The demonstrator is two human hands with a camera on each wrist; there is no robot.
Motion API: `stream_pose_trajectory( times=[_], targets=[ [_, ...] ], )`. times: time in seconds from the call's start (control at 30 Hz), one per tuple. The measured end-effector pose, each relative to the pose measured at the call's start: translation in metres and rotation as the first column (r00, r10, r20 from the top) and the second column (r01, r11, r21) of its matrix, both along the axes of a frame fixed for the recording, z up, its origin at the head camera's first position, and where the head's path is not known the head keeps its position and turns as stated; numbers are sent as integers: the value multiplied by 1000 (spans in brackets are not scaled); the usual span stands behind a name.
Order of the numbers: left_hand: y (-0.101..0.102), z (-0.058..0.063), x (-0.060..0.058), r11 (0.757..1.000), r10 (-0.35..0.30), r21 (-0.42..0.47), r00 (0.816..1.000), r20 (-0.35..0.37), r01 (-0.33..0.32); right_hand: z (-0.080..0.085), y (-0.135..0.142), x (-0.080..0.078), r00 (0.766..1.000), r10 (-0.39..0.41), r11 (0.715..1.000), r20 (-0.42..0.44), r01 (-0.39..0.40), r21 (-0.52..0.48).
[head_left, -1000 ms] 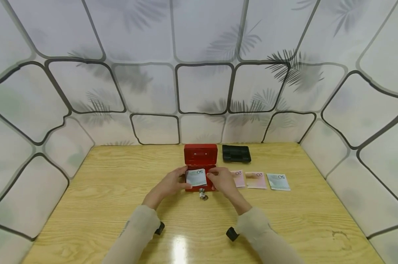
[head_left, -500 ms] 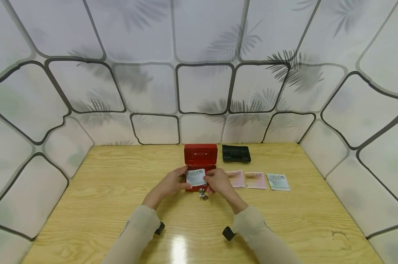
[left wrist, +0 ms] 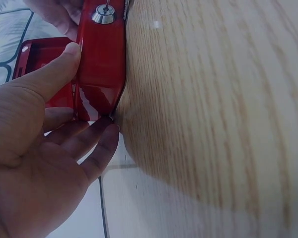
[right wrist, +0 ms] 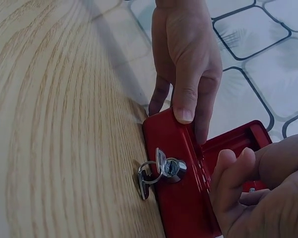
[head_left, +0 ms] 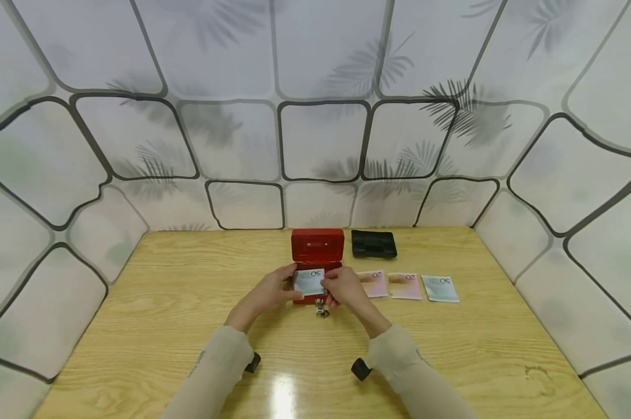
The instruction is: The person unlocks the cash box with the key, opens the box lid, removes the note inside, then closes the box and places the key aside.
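Observation:
A small red cash box (head_left: 316,244) stands with its lid up at the back middle of the table. Inside its base lies a greenish banknote (head_left: 309,281) marked 50. My left hand (head_left: 269,292) grips the box's left side, thumb on the front top edge and fingers along the side, as the left wrist view (left wrist: 44,134) shows. At the note's right edge, my right hand (head_left: 345,286) pinches with thumb and forefinger over the box. Keys on a ring (right wrist: 151,173) hang from the front lock (right wrist: 174,169). The right fingertips' underside is partly hidden.
Right of the box, two pink 20 notes (head_left: 405,286) and another greenish 50 note (head_left: 440,288) lie in a row on the wooden table (head_left: 189,273). Behind them is a black tray (head_left: 374,244). A patterned cloth wall (head_left: 320,145) stands along the back and sides.
My right hand has moved left from the box's right side to the note's right edge, uncovering more of the nearest pink note. The left hand has stayed on the box.

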State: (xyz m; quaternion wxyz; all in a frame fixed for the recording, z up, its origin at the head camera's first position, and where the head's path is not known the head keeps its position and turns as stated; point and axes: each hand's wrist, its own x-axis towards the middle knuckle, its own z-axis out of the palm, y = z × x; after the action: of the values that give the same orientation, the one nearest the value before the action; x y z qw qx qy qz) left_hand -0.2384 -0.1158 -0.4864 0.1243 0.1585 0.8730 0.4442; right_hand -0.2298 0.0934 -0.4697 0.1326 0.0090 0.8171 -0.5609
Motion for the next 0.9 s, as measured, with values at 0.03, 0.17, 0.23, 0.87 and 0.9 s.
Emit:
stream_pose_trajectory(
  times=[0.03,0.17,0.23,0.87,0.9],
  targets=[
    [0,0,0,1000,-2,2,1000,1,2,0,0,0,1000,-2,1000,3,2,-4],
    [0,0,0,1000,-10,-10,1000,-15,10,-1,-1,-2,1000,-15,1000,9,15,-15],
    [0,0,0,1000,-9,-23,1000,-20,9,-2,-1,-2,1000,-18,1000,1,18,-5],
    [0,1,2,999,12,-51,1000,15,-12,-5,-8,-8,998,-7,998,-64,11,59],
    [0,1,2,998,17,-54,1000,17,-16,-5,-8,-7,998,-13,998,-68,17,55]
  ],
)
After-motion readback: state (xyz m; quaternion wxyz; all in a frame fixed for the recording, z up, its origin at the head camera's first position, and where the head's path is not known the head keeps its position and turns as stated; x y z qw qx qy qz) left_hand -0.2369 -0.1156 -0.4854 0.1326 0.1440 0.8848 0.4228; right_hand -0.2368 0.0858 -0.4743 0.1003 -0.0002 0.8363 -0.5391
